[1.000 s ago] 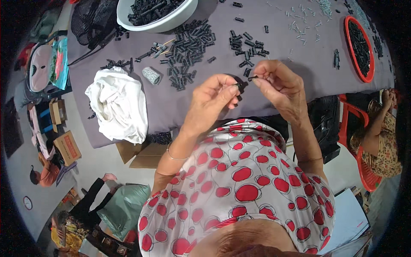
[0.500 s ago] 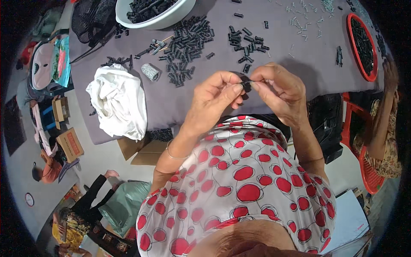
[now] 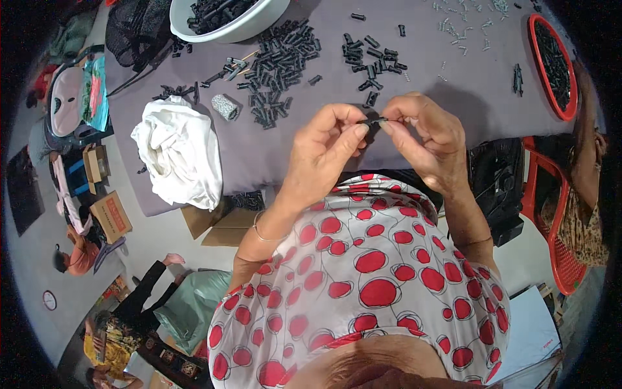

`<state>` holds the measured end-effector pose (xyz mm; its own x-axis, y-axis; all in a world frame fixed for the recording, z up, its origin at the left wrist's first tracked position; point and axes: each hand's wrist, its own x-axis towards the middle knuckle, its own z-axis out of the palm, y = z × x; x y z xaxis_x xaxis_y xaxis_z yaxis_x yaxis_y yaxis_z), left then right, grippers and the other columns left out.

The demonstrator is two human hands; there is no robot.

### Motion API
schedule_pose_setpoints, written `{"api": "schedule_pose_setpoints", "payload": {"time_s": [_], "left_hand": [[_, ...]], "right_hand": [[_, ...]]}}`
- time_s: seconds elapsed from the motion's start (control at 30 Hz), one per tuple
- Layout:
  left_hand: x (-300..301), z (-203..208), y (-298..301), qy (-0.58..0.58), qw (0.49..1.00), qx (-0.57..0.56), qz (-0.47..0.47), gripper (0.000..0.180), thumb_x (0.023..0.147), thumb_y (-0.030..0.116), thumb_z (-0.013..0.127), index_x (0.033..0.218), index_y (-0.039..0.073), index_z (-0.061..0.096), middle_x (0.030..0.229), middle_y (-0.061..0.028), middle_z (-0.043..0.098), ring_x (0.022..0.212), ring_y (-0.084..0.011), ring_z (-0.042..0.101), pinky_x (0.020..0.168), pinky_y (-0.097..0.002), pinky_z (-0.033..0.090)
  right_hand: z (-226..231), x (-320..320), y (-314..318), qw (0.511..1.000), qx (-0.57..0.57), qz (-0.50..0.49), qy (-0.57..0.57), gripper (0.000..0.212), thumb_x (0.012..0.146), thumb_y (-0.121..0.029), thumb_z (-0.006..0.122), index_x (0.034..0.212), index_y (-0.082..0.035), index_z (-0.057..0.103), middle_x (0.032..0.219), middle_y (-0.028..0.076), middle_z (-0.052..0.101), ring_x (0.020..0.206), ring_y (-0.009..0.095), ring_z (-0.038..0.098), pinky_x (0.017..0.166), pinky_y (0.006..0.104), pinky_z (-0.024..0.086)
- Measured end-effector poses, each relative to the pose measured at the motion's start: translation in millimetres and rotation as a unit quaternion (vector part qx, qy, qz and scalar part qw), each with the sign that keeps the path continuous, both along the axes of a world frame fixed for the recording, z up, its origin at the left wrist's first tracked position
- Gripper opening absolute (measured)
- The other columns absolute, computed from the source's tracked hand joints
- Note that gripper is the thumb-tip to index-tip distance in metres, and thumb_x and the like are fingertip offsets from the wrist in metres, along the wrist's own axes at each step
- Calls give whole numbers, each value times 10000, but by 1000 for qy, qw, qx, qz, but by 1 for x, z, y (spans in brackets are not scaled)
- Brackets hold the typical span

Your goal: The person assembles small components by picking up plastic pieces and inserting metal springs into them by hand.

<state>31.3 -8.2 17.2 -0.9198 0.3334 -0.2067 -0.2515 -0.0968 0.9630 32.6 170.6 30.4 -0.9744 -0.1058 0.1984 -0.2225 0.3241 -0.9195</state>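
Both my hands meet over the near edge of the grey cloth-covered table, pinching a small black plastic part [image 3: 372, 122] between them. My left hand [image 3: 324, 146] grips its left end with thumb and forefinger. Its right end sits between the thumb and forefinger of my right hand [image 3: 427, 139]. Fingertips cover most of the part, so its exact shape is hidden. Just beyond my hands lies a small group of black cylindrical parts [image 3: 372, 61]. A larger heap of similar black parts [image 3: 282, 61] spreads to the left of it.
A white basin [image 3: 259, 29] of black pieces stands at the far left. White cloth [image 3: 175, 155] and a speckled silvery roll [image 3: 225, 107] lie left. Small metal springs [image 3: 463, 26] are scattered far right, near a red tray [image 3: 569, 107] of black parts. Another person's arm [image 3: 586, 155] shows at right.
My hands stay together on the black part, which now looks straighter between the fingertips. The view has shifted slightly. The person at right has moved their arm a little.
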Motion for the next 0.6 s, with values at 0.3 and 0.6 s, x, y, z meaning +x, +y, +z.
{"api": "schedule_pose_setpoints", "payload": {"time_s": [0.3, 0.6], "left_hand": [[1, -3, 1, -19, 1000, 21, 8, 149, 930, 110, 557, 1010, -16, 548, 842, -17, 582, 729, -61, 540, 645, -201, 473], [5, -5, 3, -71, 992, 103, 22, 163, 939, 127, 551, 1022, -13, 549, 823, -29, 588, 674, -69, 536, 619, -204, 465]], "right_hand": [[-3, 0, -4, 998, 27, -16, 61, 169, 736, 42, 659, 879, -30, 605, 785, 71, 620, 625, 182, 599, 562, 278, 480], [-11, 5, -11, 997, -60, -50, 7, 134, 757, 10, 645, 877, -41, 614, 750, 70, 618, 628, 159, 593, 568, 265, 466]]}}
